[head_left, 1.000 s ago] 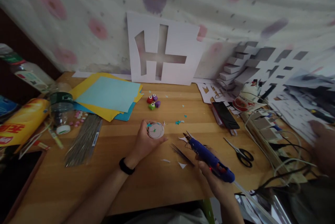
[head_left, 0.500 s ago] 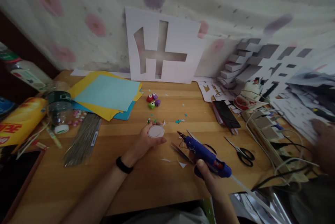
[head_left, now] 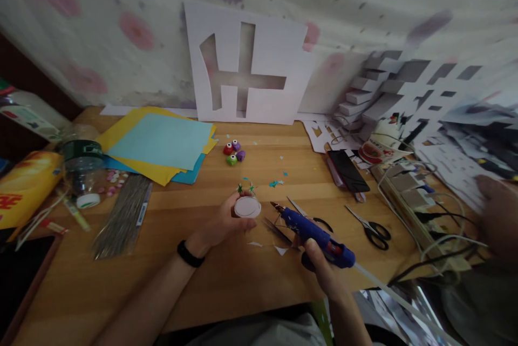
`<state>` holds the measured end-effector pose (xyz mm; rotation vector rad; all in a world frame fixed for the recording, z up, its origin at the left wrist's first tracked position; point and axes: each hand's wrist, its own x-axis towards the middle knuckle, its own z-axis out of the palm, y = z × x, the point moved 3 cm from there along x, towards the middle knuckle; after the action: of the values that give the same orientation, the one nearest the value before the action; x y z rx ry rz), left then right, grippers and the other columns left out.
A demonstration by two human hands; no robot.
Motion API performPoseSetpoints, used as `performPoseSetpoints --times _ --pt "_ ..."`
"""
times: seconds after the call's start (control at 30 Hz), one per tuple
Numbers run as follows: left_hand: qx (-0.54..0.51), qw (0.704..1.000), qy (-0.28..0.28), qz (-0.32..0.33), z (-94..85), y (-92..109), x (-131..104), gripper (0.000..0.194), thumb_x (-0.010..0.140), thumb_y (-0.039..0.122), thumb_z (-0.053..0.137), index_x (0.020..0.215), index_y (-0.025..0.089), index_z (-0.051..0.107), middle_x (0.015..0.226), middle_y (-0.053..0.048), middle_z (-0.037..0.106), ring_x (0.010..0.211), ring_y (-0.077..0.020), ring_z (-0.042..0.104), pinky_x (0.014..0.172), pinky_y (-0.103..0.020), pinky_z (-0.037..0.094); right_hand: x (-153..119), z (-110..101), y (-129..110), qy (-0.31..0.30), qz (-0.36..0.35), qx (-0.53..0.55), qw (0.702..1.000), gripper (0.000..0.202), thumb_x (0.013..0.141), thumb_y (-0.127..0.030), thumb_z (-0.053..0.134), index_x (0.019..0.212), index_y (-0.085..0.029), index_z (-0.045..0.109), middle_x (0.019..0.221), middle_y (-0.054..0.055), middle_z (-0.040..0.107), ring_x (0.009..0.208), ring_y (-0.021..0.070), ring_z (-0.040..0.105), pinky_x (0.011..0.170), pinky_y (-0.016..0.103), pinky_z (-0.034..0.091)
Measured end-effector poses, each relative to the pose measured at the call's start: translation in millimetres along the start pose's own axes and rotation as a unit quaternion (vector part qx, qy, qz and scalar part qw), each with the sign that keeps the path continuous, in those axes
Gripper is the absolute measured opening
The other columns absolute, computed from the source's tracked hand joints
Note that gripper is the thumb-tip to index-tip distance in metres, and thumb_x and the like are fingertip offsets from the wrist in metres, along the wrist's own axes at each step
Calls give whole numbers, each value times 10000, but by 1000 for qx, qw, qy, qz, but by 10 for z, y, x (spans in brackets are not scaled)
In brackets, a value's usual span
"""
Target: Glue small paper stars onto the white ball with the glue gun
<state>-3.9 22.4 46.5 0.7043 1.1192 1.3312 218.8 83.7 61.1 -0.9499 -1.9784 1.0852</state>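
My left hand (head_left: 227, 217) is closed around a small round white disc (head_left: 247, 207), thumb along its near edge. Green star-shaped bits (head_left: 245, 188) on a thin loop show just beyond the disc. In my right hand (head_left: 318, 259) is a blue hot glue gun (head_left: 309, 231), its nozzle pointing left towards the disc but apart from it. A clear glue stick (head_left: 388, 291) trails from the gun's back end. Tweezers (head_left: 277, 231) and a pair of scissors (head_left: 321, 223) lie partly hidden behind the gun. White paper scraps (head_left: 280, 250) lie below the nozzle.
Red, green and purple eyed beads (head_left: 233, 153) sit beyond my left hand. Coloured paper sheets (head_left: 159, 141), a bottle (head_left: 83, 165) and grey wire stems (head_left: 123, 216) are left. Right are black-handled scissors (head_left: 374, 232), a phone (head_left: 351, 170), a power strip (head_left: 399, 203) and another person's hand (head_left: 496, 205).
My left hand has moved slightly right with the disc, closer to the glue gun's nozzle. More of the green star bits shows behind the disc. The view has shifted a little.
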Motion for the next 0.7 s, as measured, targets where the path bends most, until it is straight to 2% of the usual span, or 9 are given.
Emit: performPoseSetpoints --times 0.1,0.3,0.47,0.7 --pt "3 1000 -3 4 3 -19 20 638 586 431 874 1039 198 490 778 41 555 627 -103 505 552 -226 419 73 6 -127 -3 6 20 1000 417 900 -616 513 720 -249 593 685 37 574 649 233 557 609 344 461" --pt "26 1000 14 10 -42 -115 69 675 553 413 900 1051 200 497 910 -1 588 763 -143 555 629 -248 462 183 25 -383 -49 23 5 999 496 857 -661 548 618 -227 517 602 -8 492 563 169 483 529 288 386" --pt "26 999 2 20 -42 -121 77 668 543 398 905 1043 210 503 932 -1 596 837 -172 588 722 -284 463 172 39 -412 -38 56 13 998 490 844 -643 580 605 -221 513 595 -22 460 544 143 437 529 276 359" --pt "-17 999 -19 27 -24 -114 81 677 534 334 925 1053 221 506 1002 -31 650 908 -193 632 800 -307 479 165 41 -381 -38 78 9 996 501 823 -661 604 603 -218 524 590 -16 468 555 152 458 528 274 348"
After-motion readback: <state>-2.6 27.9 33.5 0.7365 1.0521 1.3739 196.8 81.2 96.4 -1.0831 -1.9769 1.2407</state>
